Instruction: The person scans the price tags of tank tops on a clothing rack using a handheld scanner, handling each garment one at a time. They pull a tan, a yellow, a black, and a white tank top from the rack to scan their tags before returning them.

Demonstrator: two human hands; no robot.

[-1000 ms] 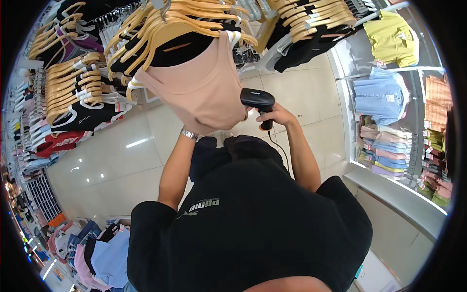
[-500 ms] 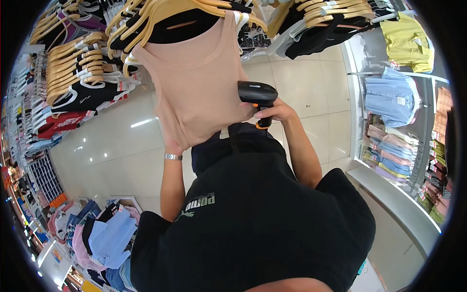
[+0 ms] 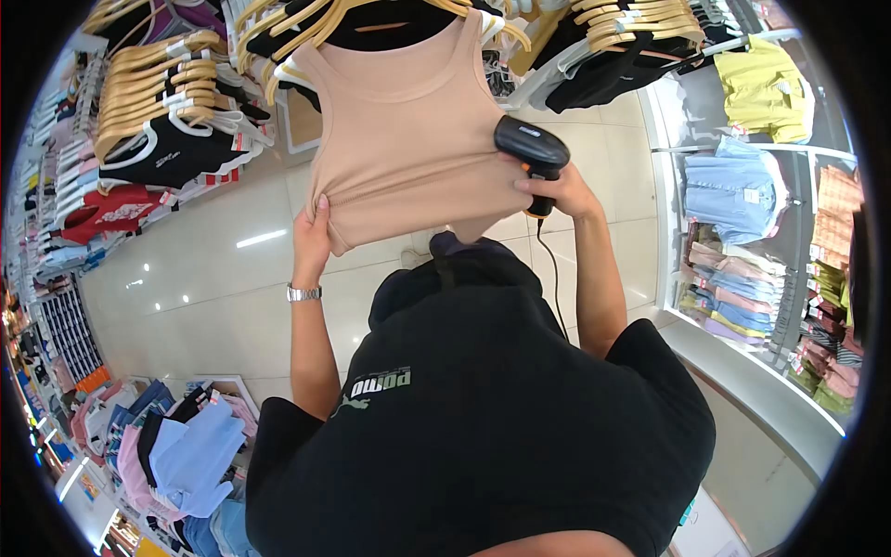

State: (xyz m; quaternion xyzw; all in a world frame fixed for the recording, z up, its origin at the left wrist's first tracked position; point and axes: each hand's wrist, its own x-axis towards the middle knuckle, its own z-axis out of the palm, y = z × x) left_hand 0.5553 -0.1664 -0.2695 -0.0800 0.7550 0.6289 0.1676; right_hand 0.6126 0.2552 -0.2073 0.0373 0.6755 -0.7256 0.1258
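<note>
A beige sleeveless tank top (image 3: 413,139) hangs from a wooden hanger (image 3: 345,20) on the rack ahead, its front stretched wide and facing up. My left hand (image 3: 314,239), with a metal watch on the wrist, pinches the shirt's lower left side, thumb on top of the fabric. In my right hand (image 3: 569,192) is a black barcode scanner (image 3: 535,145), gripped by its handle, with a cable running down from it. The right fingers also lie against the shirt's right lower edge; whether they pinch the cloth is partly hidden.
Black tops on wooden hangers (image 3: 162,84) crowd the rack at left, with more hangers (image 3: 640,23) at upper right. A wall display with a blue shirt (image 3: 733,190) and a yellow shirt (image 3: 763,91) stands right. Folded clothes (image 3: 200,455) lie lower left. Tiled floor (image 3: 213,269) shows between.
My left hand has come out from under the shirt's side and spread the hem flatter. The right hand with the scanner has shifted right, and its cable now shows.
</note>
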